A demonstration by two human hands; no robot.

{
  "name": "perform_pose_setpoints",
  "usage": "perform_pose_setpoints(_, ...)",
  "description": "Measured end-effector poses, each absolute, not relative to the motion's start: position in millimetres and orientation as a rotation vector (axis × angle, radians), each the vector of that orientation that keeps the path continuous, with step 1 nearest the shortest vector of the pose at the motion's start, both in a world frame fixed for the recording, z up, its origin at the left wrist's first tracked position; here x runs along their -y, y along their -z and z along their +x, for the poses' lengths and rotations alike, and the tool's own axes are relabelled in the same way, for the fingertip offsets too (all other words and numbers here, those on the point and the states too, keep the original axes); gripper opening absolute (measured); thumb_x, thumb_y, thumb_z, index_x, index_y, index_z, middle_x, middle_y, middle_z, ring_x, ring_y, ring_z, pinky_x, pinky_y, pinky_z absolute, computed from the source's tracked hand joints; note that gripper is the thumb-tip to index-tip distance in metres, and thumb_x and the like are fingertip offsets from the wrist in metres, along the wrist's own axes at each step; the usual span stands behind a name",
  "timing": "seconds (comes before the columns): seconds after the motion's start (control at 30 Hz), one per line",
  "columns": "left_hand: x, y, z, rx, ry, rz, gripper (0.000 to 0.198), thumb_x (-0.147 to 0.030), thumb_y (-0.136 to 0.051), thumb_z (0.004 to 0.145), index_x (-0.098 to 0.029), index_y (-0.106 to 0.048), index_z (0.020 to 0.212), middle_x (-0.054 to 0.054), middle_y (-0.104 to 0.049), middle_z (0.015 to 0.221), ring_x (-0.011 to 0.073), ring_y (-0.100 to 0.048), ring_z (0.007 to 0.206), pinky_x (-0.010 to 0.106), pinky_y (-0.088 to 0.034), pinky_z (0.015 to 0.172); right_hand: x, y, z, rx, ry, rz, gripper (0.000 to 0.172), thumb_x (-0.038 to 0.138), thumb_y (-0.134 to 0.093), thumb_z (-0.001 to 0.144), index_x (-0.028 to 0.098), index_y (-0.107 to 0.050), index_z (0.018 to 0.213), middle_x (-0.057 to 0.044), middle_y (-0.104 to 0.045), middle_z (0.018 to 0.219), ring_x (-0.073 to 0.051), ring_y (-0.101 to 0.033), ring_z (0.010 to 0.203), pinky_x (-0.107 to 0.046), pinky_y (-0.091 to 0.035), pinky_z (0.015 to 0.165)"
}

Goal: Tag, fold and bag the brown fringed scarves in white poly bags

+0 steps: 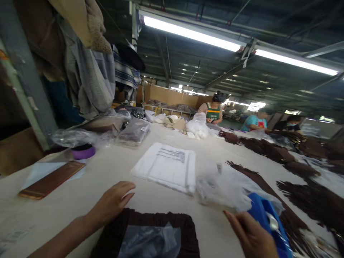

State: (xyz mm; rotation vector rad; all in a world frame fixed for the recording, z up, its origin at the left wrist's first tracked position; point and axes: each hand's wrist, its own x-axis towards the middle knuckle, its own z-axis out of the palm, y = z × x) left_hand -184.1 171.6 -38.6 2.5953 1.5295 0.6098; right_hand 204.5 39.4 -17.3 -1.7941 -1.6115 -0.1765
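My left hand (111, 202) lies flat on the pale table (80, 193) with its fingers stretched out, just above the top left corner of a folded dark brown garment (150, 222). A clear plastic bag (150, 242) lies on that garment. My right hand (252, 236) is at the lower right, fingers wrapped round a blue tape dispenser (270, 220). Just beyond it lies a crumpled clear bag (223, 186). A stack of flat white printed bags (166, 166) lies in the middle of the table.
A brown phone (51, 182) and a purple disc (83, 151) sit at the left. Packed dark garments (134, 132) lie further back. Brown fringed garments (309, 190) spread along the right. Clothes (88, 79) hang overhead at the left. Other people (213, 109) stand at the table's far end.
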Motion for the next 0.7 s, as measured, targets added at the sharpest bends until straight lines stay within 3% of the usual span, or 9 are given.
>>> perform_pose_setpoints(0.07,-193,37,-168,-1.536,-0.399,2.625,0.031,-0.021,-0.041,0.085,-0.015,-0.060,0.110,0.009,-0.063,0.115,0.0200,-0.055,0.110,0.033,-0.043,0.099,-81,17,153,1.814,0.143,-1.681,0.046,0.051,-0.038,0.089,0.022,-0.046,0.054,0.003,-0.049,0.048,-0.010,-0.049,0.043,-0.020,-0.039,0.045)
perform_pose_setpoints(0.1,-203,37,-162,-1.534,-0.338,2.634,0.033,-0.016,-0.043,0.084,-0.014,-0.058,0.113,0.010,-0.060,0.118,0.0200,-0.053,0.113,0.033,-0.041,0.100,-102,18,135,1.915,0.138,-1.654,0.042,0.046,-0.037,0.091,0.022,-0.049,0.058,0.001,-0.054,0.054,-0.011,-0.054,0.049,-0.021,-0.043,0.050)
perform_pose_setpoints(0.2,-230,42,-149,-1.519,-0.245,2.657,0.041,-0.013,-0.051,0.081,-0.012,-0.051,0.122,0.013,-0.054,0.127,0.0219,-0.048,0.120,0.034,-0.039,0.102,-161,31,101,2.206,0.081,-1.614,0.018,0.028,-0.046,0.089,0.019,-0.060,0.094,-0.008,-0.067,0.096,-0.017,-0.064,0.087,-0.027,-0.050,0.075)
perform_pose_setpoints(0.3,-251,48,-141,-1.520,-0.129,2.677,0.056,-0.017,-0.061,0.077,-0.012,-0.043,0.131,0.016,-0.043,0.137,0.0286,-0.037,0.128,0.043,-0.036,0.104,-204,51,84,2.340,0.053,-1.614,0.047,0.021,-0.064,0.076,0.014,-0.053,0.121,-0.018,-0.052,0.128,-0.030,-0.052,0.116,-0.043,-0.045,0.093)
perform_pose_setpoints(0.37,-263,53,-140,-1.522,-0.062,2.688,0.064,-0.023,-0.065,0.076,-0.014,-0.039,0.133,0.018,-0.039,0.139,0.0334,-0.034,0.129,0.051,-0.034,0.103,-221,65,79,2.397,0.038,-1.624,0.054,0.025,-0.066,0.075,0.011,-0.052,0.125,-0.022,-0.047,0.132,-0.037,-0.047,0.119,-0.051,-0.042,0.095)
perform_pose_setpoints(0.43,-274,58,-142,-1.521,-0.022,2.704,0.061,-0.031,-0.064,0.079,-0.014,-0.040,0.133,0.019,-0.042,0.136,0.0361,-0.037,0.126,0.056,-0.036,0.099,-231,79,77,2.442,0.018,-1.619,0.050,0.029,-0.061,0.080,0.011,-0.052,0.126,-0.021,-0.048,0.131,-0.036,-0.044,0.121,-0.053,-0.039,0.098)
perform_pose_setpoints(0.57,-285,65,-146,-1.455,-0.023,2.793,0.045,-0.035,-0.053,0.086,-0.015,-0.047,0.126,0.015,-0.055,0.122,0.0332,-0.050,0.112,0.053,-0.041,0.091,-238,101,83,2.451,0.052,-1.572,0.041,0.030,-0.051,0.088,0.016,-0.052,0.126,-0.013,-0.050,0.133,-0.030,-0.042,0.125,-0.049,-0.035,0.104)
perform_pose_setpoints(0.7,-280,73,-151,-1.372,-0.042,2.855,0.044,-0.038,-0.055,0.085,-0.014,-0.049,0.122,0.013,-0.058,0.112,0.0310,-0.053,0.102,0.048,-0.043,0.088,-239,112,91,2.450,0.151,-1.361,0.034,0.025,-0.049,0.088,0.019,-0.055,0.121,-0.007,-0.058,0.125,-0.028,-0.050,0.118,-0.047,-0.041,0.101)
